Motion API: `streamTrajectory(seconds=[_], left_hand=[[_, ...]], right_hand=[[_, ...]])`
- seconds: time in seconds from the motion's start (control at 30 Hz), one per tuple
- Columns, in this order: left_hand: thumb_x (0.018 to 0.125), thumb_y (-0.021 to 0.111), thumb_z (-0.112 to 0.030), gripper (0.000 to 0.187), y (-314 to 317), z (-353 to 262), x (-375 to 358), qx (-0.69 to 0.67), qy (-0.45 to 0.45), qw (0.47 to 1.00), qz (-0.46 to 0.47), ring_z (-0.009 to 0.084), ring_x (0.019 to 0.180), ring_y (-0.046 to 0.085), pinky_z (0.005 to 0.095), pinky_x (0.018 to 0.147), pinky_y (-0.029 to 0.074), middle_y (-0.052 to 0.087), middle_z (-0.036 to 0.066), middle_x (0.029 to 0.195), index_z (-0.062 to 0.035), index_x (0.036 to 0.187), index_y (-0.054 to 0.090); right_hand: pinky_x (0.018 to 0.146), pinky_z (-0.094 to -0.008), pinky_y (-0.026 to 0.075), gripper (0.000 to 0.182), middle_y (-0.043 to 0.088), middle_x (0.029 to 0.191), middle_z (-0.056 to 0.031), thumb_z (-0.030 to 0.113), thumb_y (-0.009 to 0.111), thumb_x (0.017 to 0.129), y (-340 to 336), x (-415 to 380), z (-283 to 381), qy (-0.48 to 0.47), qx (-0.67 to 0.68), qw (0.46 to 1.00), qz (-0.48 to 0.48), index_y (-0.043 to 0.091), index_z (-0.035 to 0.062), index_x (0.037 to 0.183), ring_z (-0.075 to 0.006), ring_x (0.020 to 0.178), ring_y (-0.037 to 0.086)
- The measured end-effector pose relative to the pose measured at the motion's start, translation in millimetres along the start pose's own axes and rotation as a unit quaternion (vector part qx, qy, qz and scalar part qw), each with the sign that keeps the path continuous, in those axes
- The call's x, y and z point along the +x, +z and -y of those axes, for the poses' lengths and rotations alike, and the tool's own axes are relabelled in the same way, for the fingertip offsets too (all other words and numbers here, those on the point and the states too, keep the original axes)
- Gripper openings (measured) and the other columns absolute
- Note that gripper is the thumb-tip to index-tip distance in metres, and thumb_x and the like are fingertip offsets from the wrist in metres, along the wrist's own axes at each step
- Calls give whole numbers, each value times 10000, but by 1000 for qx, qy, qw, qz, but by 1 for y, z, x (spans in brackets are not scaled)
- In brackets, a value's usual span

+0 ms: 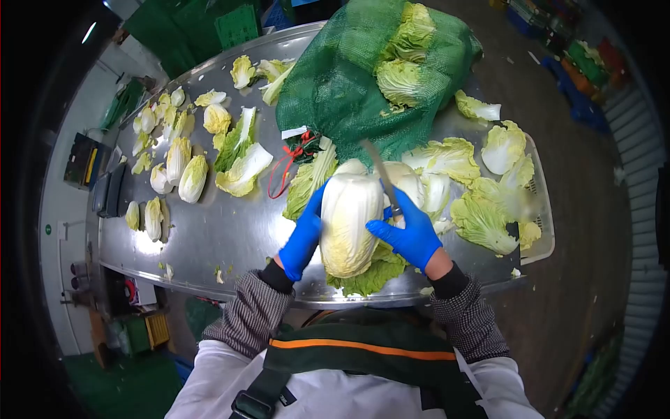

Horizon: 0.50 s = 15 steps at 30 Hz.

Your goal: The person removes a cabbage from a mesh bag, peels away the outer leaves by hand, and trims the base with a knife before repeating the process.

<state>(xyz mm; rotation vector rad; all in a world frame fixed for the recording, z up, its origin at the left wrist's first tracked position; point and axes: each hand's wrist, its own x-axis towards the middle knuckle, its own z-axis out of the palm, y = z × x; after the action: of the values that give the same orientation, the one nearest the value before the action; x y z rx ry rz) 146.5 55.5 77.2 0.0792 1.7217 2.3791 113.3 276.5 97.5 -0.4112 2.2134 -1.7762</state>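
A large napa cabbage [349,223] is held over the near edge of the metal table, its pale base pointing away from me and its yellowish tip towards me. My left hand [302,241], in a blue glove, grips it along its left side. In my blue-gloved right hand [412,237] is a knife [382,176], blade pointing up and away beside the cabbage; the handle is mostly hidden by the fingers. The right thumb rests against the cabbage's right side. Behind it, another pale cabbage [405,181] is partly covered by the knife and hand.
A green mesh sack [335,91] with cabbages inside lies at the back, with red string [283,171] beside it. Several trimmed cabbages [192,179] are on the left of the metal table [230,230]. Loose leaves [485,223] lie at right, near a white crate [548,223].
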Motion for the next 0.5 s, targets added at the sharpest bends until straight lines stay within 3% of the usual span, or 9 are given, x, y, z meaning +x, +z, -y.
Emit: streamTrajectory(seconds=[0.03, 0.2, 0.3, 0.4, 0.5], left_hand=[[843, 638, -432, 851, 10, 0, -11, 64, 26, 997, -26, 232, 1299, 392, 365, 1076, 322, 385, 129, 1419, -33, 1459, 208], [821, 676, -315, 835, 12, 16, -18, -185, -117, 974, -62, 229, 1278, 413, 362, 1054, 349, 400, 136, 1402, -27, 1455, 216], [823, 673, -311, 827, 8, 27, -14, -158, -78, 983, -47, 237, 1269, 425, 367, 1053, 353, 407, 143, 1395, -27, 1454, 219], [826, 663, -329, 822, 12, 27, -11, -67, -30, 996, -51, 246, 1263, 435, 372, 1053, 353, 414, 148, 1389, -31, 1454, 225], [866, 615, -366, 773, 12, 36, -12, -60, -16, 997, -48, 266, 1265, 442, 387, 1055, 361, 416, 146, 1397, -41, 1455, 234]], right_hand=[[767, -296, 487, 819, 611, 896, -80, 402, 752, 761, 2, -3, -3, 16, -4, 1000, 0, 367, 78, 1407, -153, 812, 586], [761, -300, 490, 812, 603, 838, -69, 390, 743, 760, 0, -10, 0, 121, 17, 992, 38, 354, 126, 1421, -161, 767, 591], [754, -345, 500, 787, 628, 856, -108, 373, 713, 770, 0, -9, -6, 58, -52, 996, 33, 338, 146, 1425, -228, 772, 626], [756, -398, 504, 718, 649, 921, -177, 315, 677, 765, 2, -12, 8, 68, -99, 993, 19, 365, 141, 1389, -327, 828, 647], [663, -356, 505, 587, 621, 803, -148, 188, 632, 741, 9, -12, -5, 59, -164, 982, -68, 464, 117, 1299, -253, 678, 611]])
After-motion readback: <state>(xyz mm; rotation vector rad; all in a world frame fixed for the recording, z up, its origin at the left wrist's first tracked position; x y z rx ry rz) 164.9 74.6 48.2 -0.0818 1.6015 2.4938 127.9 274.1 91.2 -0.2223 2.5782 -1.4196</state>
